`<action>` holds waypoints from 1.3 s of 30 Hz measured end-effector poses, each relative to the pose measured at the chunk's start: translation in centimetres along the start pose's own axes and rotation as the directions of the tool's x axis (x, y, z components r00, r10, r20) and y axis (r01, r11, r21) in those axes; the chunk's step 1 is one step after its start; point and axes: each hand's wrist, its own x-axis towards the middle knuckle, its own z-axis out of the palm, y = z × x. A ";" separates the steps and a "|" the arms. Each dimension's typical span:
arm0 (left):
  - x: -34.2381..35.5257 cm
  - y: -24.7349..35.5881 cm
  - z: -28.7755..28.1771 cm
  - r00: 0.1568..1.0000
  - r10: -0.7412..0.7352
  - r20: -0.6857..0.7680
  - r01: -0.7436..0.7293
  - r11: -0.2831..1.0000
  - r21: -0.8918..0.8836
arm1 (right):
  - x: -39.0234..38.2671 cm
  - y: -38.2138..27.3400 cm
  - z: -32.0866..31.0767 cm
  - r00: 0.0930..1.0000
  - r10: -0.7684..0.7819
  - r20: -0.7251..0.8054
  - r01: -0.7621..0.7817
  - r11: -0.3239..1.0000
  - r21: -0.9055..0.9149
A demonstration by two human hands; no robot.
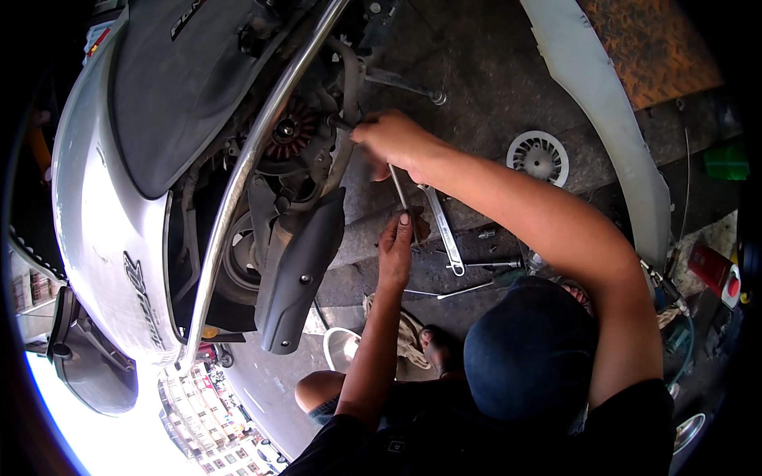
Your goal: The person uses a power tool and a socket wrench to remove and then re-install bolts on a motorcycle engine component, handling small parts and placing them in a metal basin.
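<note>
My left hand [394, 254] is closed around the lower part of a slim metal rod [398, 186], its thumb lying along it. The rod slants up to my right hand [394, 143], which is curled and slightly blurred by motion. From the right fist a short dark tool end [340, 123] points at the scooter's opened engine side. What else the right fingers hold is hidden. Just left of it sits a round stator with copper coils [294, 131]. A combination wrench [443, 230] lies on the ground to the right of my left hand.
The silver scooter body [111, 214] fills the left, with a chrome bar [230, 206] and a black exhaust cover [302, 278]. A white fan wheel [538, 159], a long pale panel [599, 95] and a red bottle [714, 272] lie right. A dark blue rounded cloth shape [532, 353] is between my arms.
</note>
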 end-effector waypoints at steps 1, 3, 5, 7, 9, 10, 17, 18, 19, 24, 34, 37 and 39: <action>0.3 -0.3 0.5 0.999 0.000 -0.037 0.000 1.000 0.012 | 0.0 0.0 -0.3 1.000 -0.007 0.003 0.007 1.000 -0.029; 1.0 -0.7 1.0 0.997 -0.003 -0.071 0.004 1.000 0.011 | 0.1 0.3 -0.5 1.000 -0.005 -0.014 0.005 1.000 -0.019; 1.7 -0.3 1.1 0.996 0.016 -0.084 -0.017 1.000 -0.004 | 0.0 0.9 -0.5 0.999 0.026 -0.034 -0.027 1.000 -0.007; 3.6 0.5 0.9 0.989 0.121 -0.086 -0.128 0.989 -0.080 | 0.2 0.9 -0.2 0.998 -0.051 -0.030 0.049 0.995 -0.086; 5.5 3.7 1.8 0.983 0.174 -0.062 -0.182 0.969 -0.169 | 0.8 0.8 -0.5 0.990 -0.129 -0.063 0.105 0.949 -0.298; 6.6 4.2 2.3 0.990 0.077 -0.120 -0.104 0.966 -0.236 | 1.7 1.4 -1.2 0.974 -0.213 -0.078 0.164 0.901 -0.402; 7.8 5.1 1.0 0.995 0.002 -0.103 -0.036 0.945 -0.325 | -3.7 2.7 -9.4 0.920 -0.386 0.060 0.323 0.665 -0.674; 7.9 5.2 1.0 0.994 -0.004 -0.107 -0.033 0.943 -0.333 | -5.8 3.5 -11.0 0.936 -0.351 0.017 0.259 0.655 -0.710; 8.1 5.3 1.2 0.998 0.026 -0.049 -0.042 0.923 -0.383 | -7.8 5.5 -13.2 0.926 -0.378 0.022 0.227 0.507 -0.832; 9.1 6.9 1.2 0.995 0.067 0.070 -0.031 0.905 -0.424 | -15.3 15.3 -15.5 0.987 -0.077 0.144 0.160 0.268 -0.950; 8.8 7.3 1.3 0.998 -0.032 0.046 0.049 0.887 -0.460 | -7.0 28.8 -7.6 0.882 0.453 -0.129 -0.466 0.878 -0.110; 8.6 7.6 1.3 0.999 -0.008 0.050 0.029 0.899 -0.436 | -6.4 27.2 -5.8 0.888 0.447 -0.111 -0.426 0.888 0.175; 8.6 7.4 1.4 0.999 0.002 0.054 0.022 0.899 -0.437 | -6.4 26.9 -5.9 0.895 0.409 -0.178 -0.379 0.908 0.179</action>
